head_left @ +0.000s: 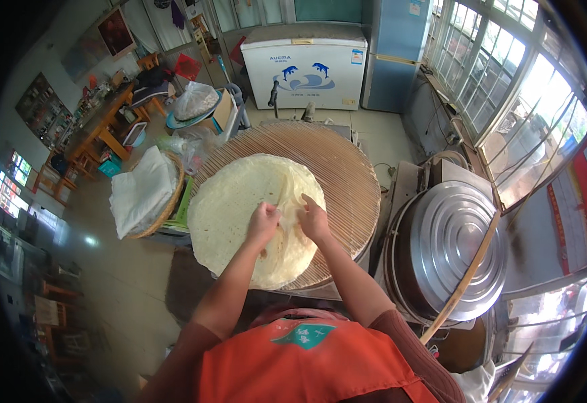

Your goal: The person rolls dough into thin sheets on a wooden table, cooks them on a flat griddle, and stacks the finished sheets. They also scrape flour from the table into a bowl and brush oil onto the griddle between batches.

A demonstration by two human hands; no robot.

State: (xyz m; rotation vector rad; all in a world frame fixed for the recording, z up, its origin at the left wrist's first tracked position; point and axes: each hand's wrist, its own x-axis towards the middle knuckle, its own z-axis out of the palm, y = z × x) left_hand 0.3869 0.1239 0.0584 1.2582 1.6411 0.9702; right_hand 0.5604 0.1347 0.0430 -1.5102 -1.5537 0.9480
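Observation:
A large, thin, pale yellow round flatbread (229, 191) lies on a round slatted wooden board (350, 174) in front of me. Its right part is rumpled into folds and looks thinner and more see-through than the flat left part. Near the middle, my left hand (264, 221) is closed, its fingertips pinching the sheet beside a fold. Just to the right, my right hand (313, 218) has its fingers bent onto the wrinkled layer and grips it. Whether several sheets are stacked there, I cannot tell.
To the right stands a round pan with a ridged metal lid (449, 245), a long wooden stick (464, 275) lying across it. At left is a wicker basket (178, 195) covered with white cloth (144, 188). A white chest freezer (307, 70) and blue refrigerator (397, 54) stand beyond the board.

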